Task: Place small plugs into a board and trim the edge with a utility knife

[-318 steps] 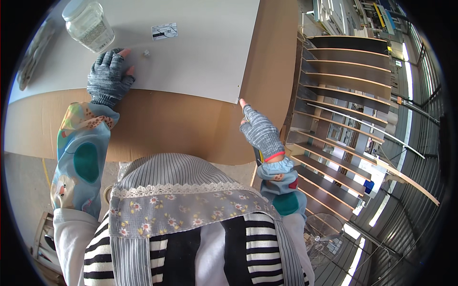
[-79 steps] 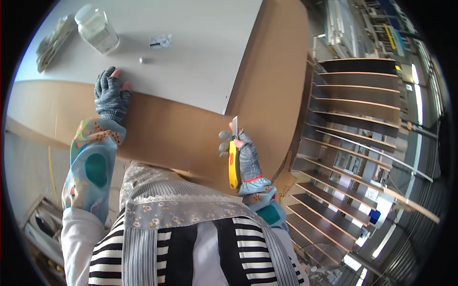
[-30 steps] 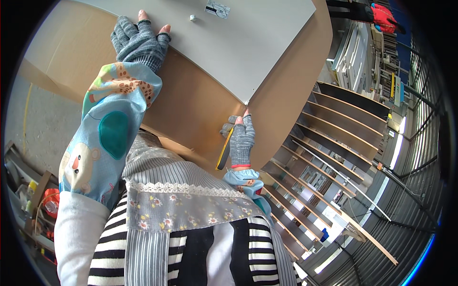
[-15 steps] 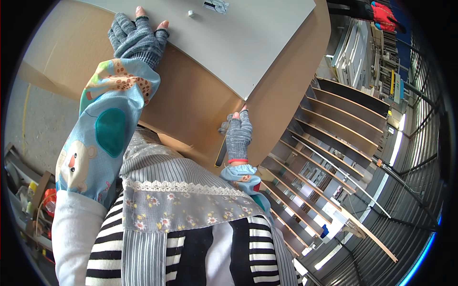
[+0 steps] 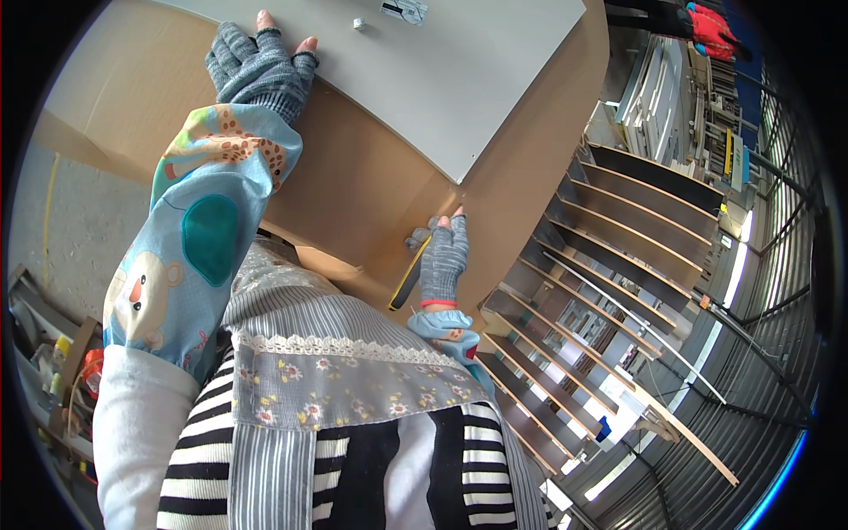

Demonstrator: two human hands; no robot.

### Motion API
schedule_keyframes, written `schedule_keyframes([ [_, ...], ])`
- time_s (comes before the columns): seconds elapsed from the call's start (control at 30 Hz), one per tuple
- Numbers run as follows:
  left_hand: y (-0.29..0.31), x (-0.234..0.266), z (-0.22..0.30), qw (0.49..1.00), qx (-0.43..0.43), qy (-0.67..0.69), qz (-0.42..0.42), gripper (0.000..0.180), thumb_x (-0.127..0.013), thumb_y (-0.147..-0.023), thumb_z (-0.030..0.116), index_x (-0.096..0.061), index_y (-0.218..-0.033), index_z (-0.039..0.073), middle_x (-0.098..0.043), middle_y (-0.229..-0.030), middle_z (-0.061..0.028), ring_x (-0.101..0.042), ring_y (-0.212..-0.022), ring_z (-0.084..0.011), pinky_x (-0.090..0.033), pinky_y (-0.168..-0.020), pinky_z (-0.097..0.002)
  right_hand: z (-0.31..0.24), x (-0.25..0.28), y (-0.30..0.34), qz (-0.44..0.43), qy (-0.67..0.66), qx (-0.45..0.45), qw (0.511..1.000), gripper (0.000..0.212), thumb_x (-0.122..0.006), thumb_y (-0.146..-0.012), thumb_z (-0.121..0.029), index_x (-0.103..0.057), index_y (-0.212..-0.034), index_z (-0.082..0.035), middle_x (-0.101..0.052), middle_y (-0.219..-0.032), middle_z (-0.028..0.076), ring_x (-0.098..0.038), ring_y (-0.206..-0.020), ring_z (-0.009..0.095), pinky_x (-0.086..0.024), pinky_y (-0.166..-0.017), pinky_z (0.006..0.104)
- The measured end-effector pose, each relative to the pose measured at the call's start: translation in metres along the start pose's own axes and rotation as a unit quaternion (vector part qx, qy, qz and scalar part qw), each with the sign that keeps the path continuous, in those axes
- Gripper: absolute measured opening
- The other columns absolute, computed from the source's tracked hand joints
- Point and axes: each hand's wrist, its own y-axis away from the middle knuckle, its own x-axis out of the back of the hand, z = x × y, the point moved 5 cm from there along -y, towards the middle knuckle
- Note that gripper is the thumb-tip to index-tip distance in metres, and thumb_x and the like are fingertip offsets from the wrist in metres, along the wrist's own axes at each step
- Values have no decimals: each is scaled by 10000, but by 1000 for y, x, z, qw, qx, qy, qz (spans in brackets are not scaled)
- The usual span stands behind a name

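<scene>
So the left hand point(image 5: 262, 75) is lying up at 11 o'clock from the middle of the view, in a gray knit glove with bare thumb and fingertips. Its fingers are spreading out flat, not pinching anything, and it's straddling the near edge of a big gray board point(image 5: 442, 79).

The right hand point(image 5: 444, 261), same kind of glove with a red cuff trim, is sitting close to the middle. It's closing around a yellow-and-black utility knife point(image 5: 408, 281), with the handle sticking out toward 8 o'clock. The blade is hiding from view, so I can't tell how far out it is. 1 fingertip is pointing at about 1 o'clock, just short of the board's corner, and the hand is hovering over or resting on the brown cardboard point(image 5: 353, 168); can't tell which.

At 2 o'clock from the left hand, 1 small white bit point(image 5: 359, 24) is sitting on the board, with a printed label point(image 5: 405, 11) lying just beyond it. Dark panels point(image 5: 662, 179) are standing in a row around 3 o'clock, and someone in a red jacket point(image 5: 709, 35) is showing at 2 o'clock.
</scene>
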Motion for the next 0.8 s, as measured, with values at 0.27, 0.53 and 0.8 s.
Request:
schedule_keyframes([
  [0.27, 2, -7, -12, 1000, 11, -22, -15, 732, -428, -852, 592, -345, -1364, 76, -316, -1336, -346, -289, -1269, -466, -225, -1047, -535, -35, 3, -1, -89, 63, -25, 994, 513, -467, -927, -97, -293, -1409, -78, -535, -799, 26, -506, -566, 93, -483, -508, 262],
  [0.53, 3, -5, -11, 1000, 10, -21, -11, 732, -427, -853, 591, -345, -1365, 75, -307, -1340, -351, -293, -1264, -471, -227, -1046, -533, -57, -1, -11, -155, 177, -44, 971, 507, -449, -915, -47, -334, -1399, -144, -560, -771, 17, -523, -531, 101, -497, -494, 274],
  [0.8, 2, -6, -11, 1000, 2, -11, 1, 725, -436, -850, 588, -364, -1355, 73, -323, -1322, -361, -310, -1248, -481, -247, -1030, -546, -59, 2, -17, -155, 364, 1, 918, 493, -474, -907, -59, -368, -1383, -130, -553, -751, 1, -521, -526, 88, -496, -496, 260],
])
